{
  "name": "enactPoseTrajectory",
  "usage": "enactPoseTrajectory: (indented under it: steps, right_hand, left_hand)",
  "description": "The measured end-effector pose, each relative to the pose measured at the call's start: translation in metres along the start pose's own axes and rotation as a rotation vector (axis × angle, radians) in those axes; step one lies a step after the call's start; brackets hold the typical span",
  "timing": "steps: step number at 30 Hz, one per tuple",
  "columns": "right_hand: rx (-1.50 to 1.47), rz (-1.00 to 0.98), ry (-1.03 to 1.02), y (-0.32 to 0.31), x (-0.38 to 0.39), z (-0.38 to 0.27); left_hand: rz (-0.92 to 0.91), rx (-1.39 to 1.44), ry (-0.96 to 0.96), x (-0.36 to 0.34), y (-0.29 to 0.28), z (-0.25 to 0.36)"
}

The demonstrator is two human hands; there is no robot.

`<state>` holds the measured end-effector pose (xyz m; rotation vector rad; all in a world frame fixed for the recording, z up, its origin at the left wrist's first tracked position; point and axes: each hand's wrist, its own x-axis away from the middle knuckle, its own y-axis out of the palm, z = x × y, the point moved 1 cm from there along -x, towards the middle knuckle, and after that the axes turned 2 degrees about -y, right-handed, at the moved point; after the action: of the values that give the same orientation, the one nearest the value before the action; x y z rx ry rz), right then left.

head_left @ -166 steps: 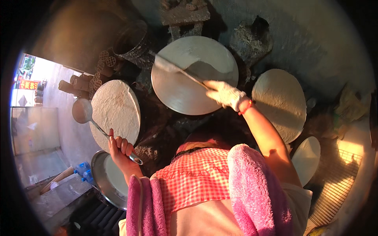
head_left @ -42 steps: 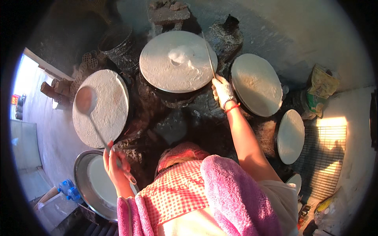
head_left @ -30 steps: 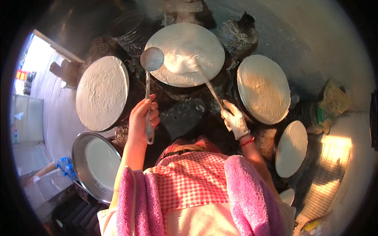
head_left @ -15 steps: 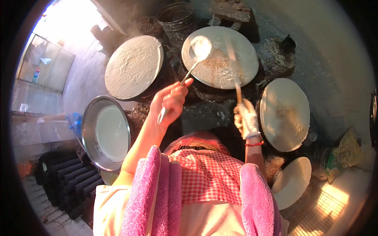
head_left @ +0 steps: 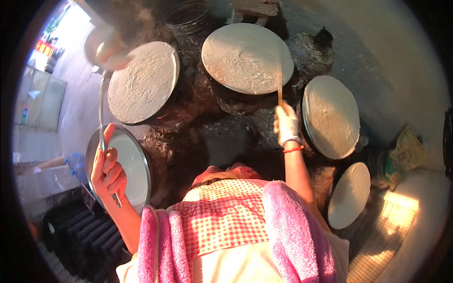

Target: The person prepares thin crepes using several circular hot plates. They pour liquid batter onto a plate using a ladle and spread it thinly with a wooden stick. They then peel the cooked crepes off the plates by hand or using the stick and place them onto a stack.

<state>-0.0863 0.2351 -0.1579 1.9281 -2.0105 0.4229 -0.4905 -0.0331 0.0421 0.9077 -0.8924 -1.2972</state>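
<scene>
My left hand (head_left: 109, 175) is closed round the handle of a metal ladle (head_left: 102, 115), forefinger stretched along it. The ladle's bowl is blurred, coated in white, and raised near the far edge of the left round griddle (head_left: 144, 84). Below the hand is a steel basin (head_left: 146, 165) with white batter (head_left: 130, 151). My right hand (head_left: 286, 125), in a whitish glove, grips a thin wooden spreader (head_left: 280, 89). Its blade reaches the right side of the middle griddle (head_left: 245, 59), whose top is covered with pale batter. A red band circles the right wrist.
Two more pale-covered rounds, one at the right (head_left: 332, 118) and a smaller one at the lower right (head_left: 350, 195), flank my right arm. Black ridged objects (head_left: 89, 233) lie at the lower left. A dark bucket (head_left: 188, 21) stands behind the griddles.
My left hand has swung the ladle left, away from the middle griddle. Batter now covers that griddle's brownish patch. The spreader remains at its right side, and the whole view has shifted.
</scene>
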Motion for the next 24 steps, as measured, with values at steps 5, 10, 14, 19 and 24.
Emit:
enactPoseTrajectory:
  steps: [5, 10, 14, 19, 24]
  right_hand:
    - [0.434, -0.349, -0.209, 0.07, 0.027, -0.003]
    - [-0.011, 0.063, 0.002, 0.042, 0.018, 0.015]
    - [0.467, -0.297, -0.269, 0.087, 0.1, 0.053]
    - [0.3, 0.037, -0.218, 0.034, 0.131, 0.08]
    - [0.512, 0.422, -0.33, -0.095, 0.117, 0.045]
  left_hand:
    - [0.328, 0.225, -0.106, 0.033, -0.045, 0.057]
    - [0.256, 0.542, -0.218, 0.101, -0.093, 0.073]
    - [0.483, 0.35, -0.131, 0.144, -0.104, 0.083]
    - [0.335, 0.328, -0.261, 0.092, -0.086, 0.073]
    - [0.143, 0.374, -0.406, 0.027, -0.047, 0.028]
